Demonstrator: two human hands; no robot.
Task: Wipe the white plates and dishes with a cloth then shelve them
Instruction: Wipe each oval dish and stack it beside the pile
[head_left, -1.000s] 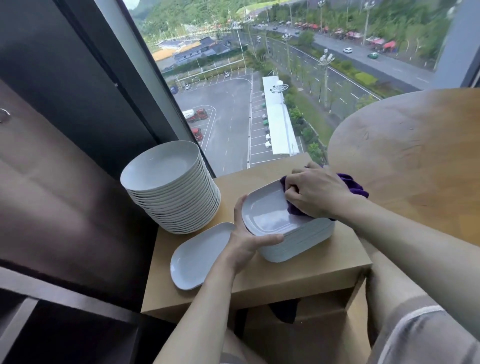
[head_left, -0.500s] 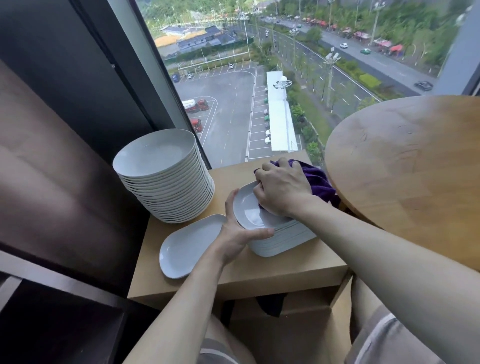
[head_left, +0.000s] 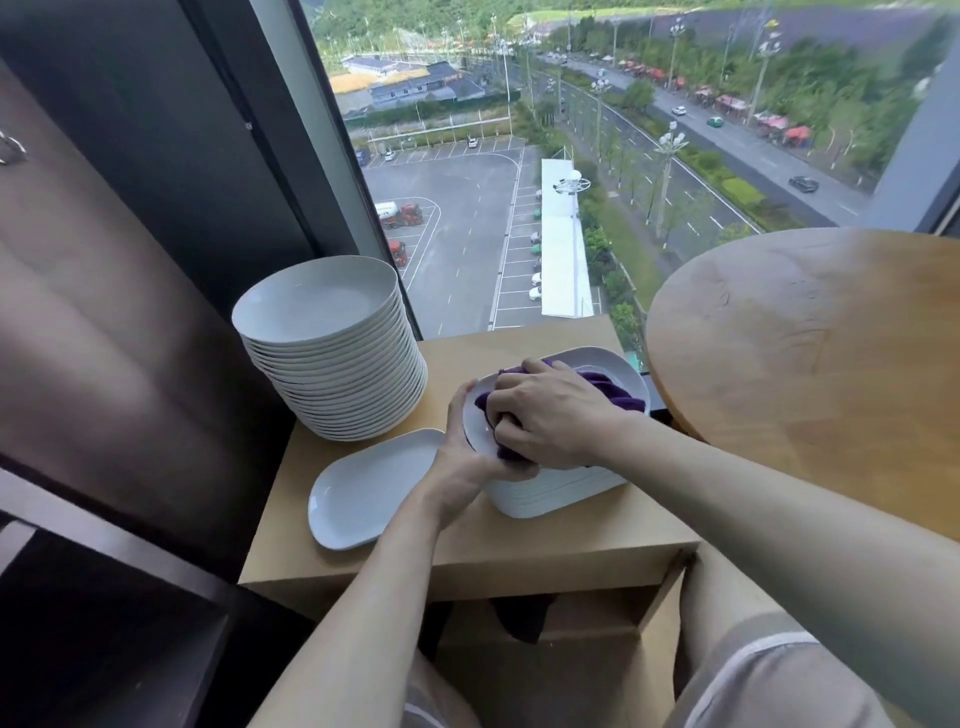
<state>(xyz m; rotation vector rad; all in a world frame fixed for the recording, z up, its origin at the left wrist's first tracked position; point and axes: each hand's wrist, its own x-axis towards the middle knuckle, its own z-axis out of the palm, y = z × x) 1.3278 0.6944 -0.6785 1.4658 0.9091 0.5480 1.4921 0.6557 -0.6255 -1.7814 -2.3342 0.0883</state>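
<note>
- Head view: window (head_left: 571, 156) fills the top, with a car park and road far below.
- Dark cabinet (head_left: 104, 312) runs down the left side.
- Round wooden table (head_left: 805, 364) is at right, just beside the surface (head_left: 519, 545), a light wood top under the window.
- Tall stack of round white plates (head_left: 337, 364) sits at the surface's far-left corner, against the window frame.
- Stack of rectangular white dishes (head_left: 561, 488) sits at the right of the surface, near the round table.
- Top dish (head_left: 608, 361) lies on that stack. Cannot tell if it's lifted clear.
- Single rectangular dish (head_left: 374, 488) lies flat on the surface, front-left, between the two stacks and touching neither.
- Right grip (head_left: 545, 415) is closed on the purple cloth (head_left: 613, 389), fingers bunched round it, pressing it into the top dish.
- Left grip (head_left: 467, 462) is closed on the top dish's near-left rim, fingers curled over the edge, thumb along the near side.
- Cloth covers most of the dish's middle, and part trails to the right behind the grip.
</note>
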